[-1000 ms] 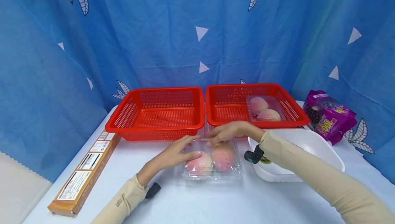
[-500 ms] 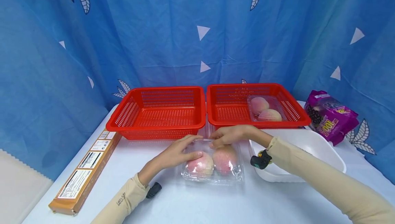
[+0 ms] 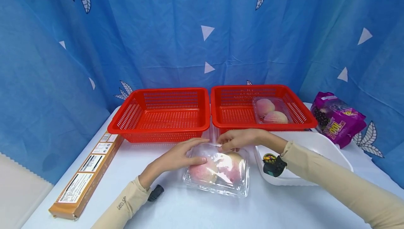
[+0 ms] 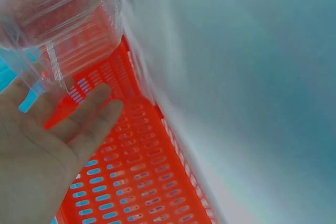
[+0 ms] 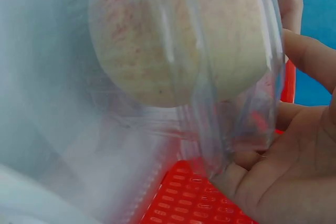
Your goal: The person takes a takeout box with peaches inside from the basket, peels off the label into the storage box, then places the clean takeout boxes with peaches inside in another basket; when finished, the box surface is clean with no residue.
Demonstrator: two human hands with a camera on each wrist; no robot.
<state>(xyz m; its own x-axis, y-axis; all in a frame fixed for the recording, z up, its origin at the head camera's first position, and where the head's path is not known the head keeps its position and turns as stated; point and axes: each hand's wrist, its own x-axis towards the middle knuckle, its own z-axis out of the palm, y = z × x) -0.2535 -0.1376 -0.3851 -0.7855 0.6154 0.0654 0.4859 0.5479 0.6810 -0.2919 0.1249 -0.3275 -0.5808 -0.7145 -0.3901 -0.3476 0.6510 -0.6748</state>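
A clear plastic clamshell point(image 3: 231, 191) with two pink-and-yellow peaches inside is tilted in front of me, its lid catching glare. My left hand point(image 3: 181, 155) grips its far left side, thumb across the lid; the left wrist view has some fingers behind the plastic and the others extended. At the far right corner, my right hand point(image 3: 243, 138) pinches the edge, thumb on one face and fingers on the other in the right wrist view. One peach point(image 5: 152, 45) shows large through the plastic there.
Two red baskets point(image 3: 157, 137) stand side by side behind the hands; the right one holds another peach clamshell point(image 3: 271, 108). A white tub point(image 3: 285, 180) with a dark round label point(image 3: 269, 158) lies under my right wrist. Left is an orange box point(image 3: 94, 164); right, a purple bag point(image 3: 342, 123).
The clamshell's near edge has come toward me and its lid now tilts, showing more glare. My right hand has shifted slightly right, uncovering the dark label. The left hand has barely moved.
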